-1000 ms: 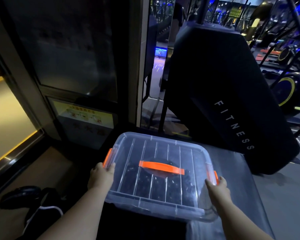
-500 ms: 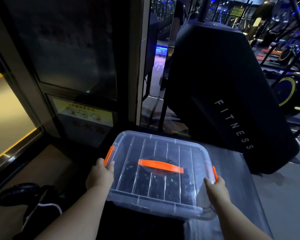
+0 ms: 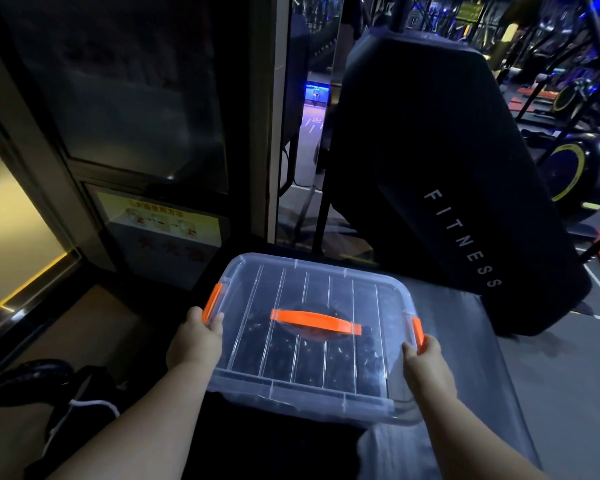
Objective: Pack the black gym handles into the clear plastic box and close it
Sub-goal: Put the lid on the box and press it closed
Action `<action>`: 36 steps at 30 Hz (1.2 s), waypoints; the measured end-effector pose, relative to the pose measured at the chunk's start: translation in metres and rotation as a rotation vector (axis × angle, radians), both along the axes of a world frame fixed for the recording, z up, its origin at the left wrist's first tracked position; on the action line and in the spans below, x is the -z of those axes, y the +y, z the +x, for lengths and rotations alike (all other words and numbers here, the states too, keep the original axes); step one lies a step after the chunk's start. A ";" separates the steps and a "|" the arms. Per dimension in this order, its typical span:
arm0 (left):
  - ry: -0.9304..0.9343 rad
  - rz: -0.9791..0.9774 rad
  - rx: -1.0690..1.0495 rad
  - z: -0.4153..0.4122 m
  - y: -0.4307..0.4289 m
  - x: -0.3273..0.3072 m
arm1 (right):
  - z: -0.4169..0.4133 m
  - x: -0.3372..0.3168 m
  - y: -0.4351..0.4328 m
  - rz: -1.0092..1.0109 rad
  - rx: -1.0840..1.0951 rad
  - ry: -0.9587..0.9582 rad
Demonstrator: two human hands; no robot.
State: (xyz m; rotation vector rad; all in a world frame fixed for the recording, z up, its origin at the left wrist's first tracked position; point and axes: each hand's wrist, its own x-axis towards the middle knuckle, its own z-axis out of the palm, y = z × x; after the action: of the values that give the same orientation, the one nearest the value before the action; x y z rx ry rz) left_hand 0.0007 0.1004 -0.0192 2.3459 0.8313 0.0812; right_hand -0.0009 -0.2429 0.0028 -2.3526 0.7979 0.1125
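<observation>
Clear box edged forward (lid on); left hand, right hand grip opposite ends.

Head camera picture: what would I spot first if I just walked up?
Probably the bright orange carry handle in the middle of the lid of the clear plastic box, plus the orange left latch and right latch. The left hand and right hand hold the box's sides, and the black gym handles show through the lid. Behind, on the right, stands a big black machine marked FITNESS.
</observation>
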 end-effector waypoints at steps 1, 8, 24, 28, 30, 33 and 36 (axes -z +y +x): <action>0.003 0.002 -0.002 0.000 0.000 0.000 | 0.001 0.001 -0.001 0.004 -0.006 0.002; 0.022 0.015 -0.033 0.002 -0.003 -0.002 | 0.002 0.000 -0.003 0.049 -0.031 0.009; 0.076 -0.031 -0.043 -0.008 -0.060 -0.013 | -0.009 0.004 -0.063 0.104 -0.052 0.001; 0.070 -0.059 0.025 -0.002 -0.105 -0.014 | -0.023 0.008 -0.107 0.062 0.017 0.005; 0.072 -0.069 0.047 0.001 -0.127 -0.015 | -0.029 0.007 -0.128 0.035 0.034 0.018; 0.063 -0.074 0.071 0.006 -0.155 -0.014 | -0.033 0.005 -0.153 0.026 0.047 0.013; 0.053 -0.056 0.076 0.008 -0.166 -0.010 | -0.034 0.006 -0.165 0.048 0.047 0.001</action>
State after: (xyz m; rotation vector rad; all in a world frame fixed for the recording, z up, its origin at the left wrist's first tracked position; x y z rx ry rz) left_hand 0.0089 -0.0659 -0.0087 2.3327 0.7588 -0.0356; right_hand -0.0346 -0.4075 -0.0029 -2.2870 0.8419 0.1121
